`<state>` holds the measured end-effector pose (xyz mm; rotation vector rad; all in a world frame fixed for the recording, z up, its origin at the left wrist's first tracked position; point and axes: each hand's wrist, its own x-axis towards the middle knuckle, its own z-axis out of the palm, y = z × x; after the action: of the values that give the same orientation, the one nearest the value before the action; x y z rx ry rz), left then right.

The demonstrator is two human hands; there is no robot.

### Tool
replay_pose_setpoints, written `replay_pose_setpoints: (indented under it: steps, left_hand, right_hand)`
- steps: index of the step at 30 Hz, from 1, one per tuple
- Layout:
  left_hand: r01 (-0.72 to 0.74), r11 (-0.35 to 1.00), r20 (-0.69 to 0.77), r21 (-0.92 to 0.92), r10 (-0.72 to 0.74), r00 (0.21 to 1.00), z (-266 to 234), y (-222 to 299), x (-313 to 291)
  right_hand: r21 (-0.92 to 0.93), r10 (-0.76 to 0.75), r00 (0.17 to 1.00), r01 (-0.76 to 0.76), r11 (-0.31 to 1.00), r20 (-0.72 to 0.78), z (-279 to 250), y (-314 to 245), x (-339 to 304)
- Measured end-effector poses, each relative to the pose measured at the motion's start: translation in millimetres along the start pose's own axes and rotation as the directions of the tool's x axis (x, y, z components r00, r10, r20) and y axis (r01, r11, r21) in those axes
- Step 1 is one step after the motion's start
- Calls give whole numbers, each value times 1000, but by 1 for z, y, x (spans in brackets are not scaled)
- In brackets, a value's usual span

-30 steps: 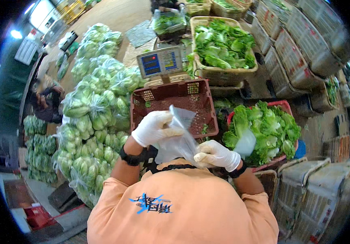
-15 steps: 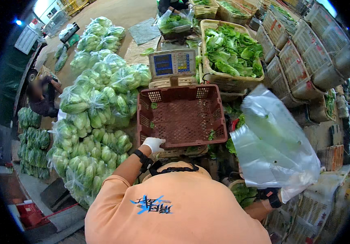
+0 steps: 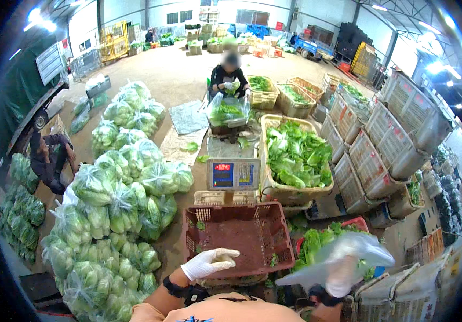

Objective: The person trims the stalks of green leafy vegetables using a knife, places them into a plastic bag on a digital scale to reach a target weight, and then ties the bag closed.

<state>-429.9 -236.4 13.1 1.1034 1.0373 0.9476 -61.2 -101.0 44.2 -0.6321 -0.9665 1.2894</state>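
The floor is taken up on the left by a long heap of bagged cabbages. On the right, tall stacks of pale crates are lined up. Between them, a tan crate is filled with leafy greens. In front of the body, a maroon basket is set down, with only a few leaf scraps scattered in it. To its right, a red basket is heaped with lettuce and partly hidden by a clear plastic bag. Beyond the maroon basket, a scale display is propped upright. The bag is spread over the gloved right hand; its fingers are blurred behind the plastic, and whether they are closed cannot be told. The gloved left hand is held at the maroon basket's near left corner, fingers loosely extended and nothing gripped; whether the rim is touched cannot be told.
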Motion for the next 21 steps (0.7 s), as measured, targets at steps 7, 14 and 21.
replay_pose_setpoints:
  steps: [7, 14, 21]
  left_hand:
    - [-216, 867, 74, 450, 205, 976, 15, 80, -20]
    - [-286, 926, -378, 246, 363, 852, -9, 53, -58]
    - [-635, 502, -722, -587, 28, 691, -41, -8, -137]
  right_hand:
    - [-566, 570, 443, -159, 809, 692, 158, 61, -44]
    - [-361, 601, 525, -493, 792, 603, 200, 158, -58]
    - [-849, -274, 911, 394, 352, 309, 99, 178, 68]
